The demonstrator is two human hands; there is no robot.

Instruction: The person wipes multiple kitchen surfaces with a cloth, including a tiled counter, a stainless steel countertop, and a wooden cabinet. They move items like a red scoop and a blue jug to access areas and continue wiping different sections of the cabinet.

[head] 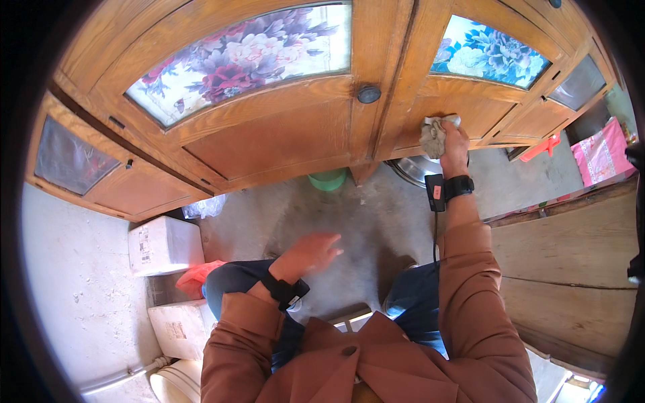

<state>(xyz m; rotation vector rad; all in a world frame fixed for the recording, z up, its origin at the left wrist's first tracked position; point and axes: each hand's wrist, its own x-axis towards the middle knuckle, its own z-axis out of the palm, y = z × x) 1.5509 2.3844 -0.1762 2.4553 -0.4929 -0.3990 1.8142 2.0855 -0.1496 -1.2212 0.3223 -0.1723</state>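
My right hand (pixel 455 146) grips a crumpled, pale grey cloth (pixel 434 137) and presses it against the lower panel of a wooden cabinet door (pixel 466 108). Over my left knee hangs my left hand (pixel 308 252), slightly blurred, with nothing in it and its fingers partly apart. The cabinet's left door (pixel 282 128) has a round dark knob (pixel 369 94) and a floral glass pane (pixel 242 60). Another floral pane (pixel 491 53), bluer in tone, is set above the cloth. Each wrist wears a black strapped device.
Below the cabinet are a green container (pixel 327 180) and a shiny metal basin (pixel 410 170), both partly hidden. White boxes (pixel 166 245) and a red plastic bag (pixel 199 278) stand by the left wall. Wooden boards (pixel 564 252) flank my right side; a pink cloth item (pixel 602 153) lies beyond.
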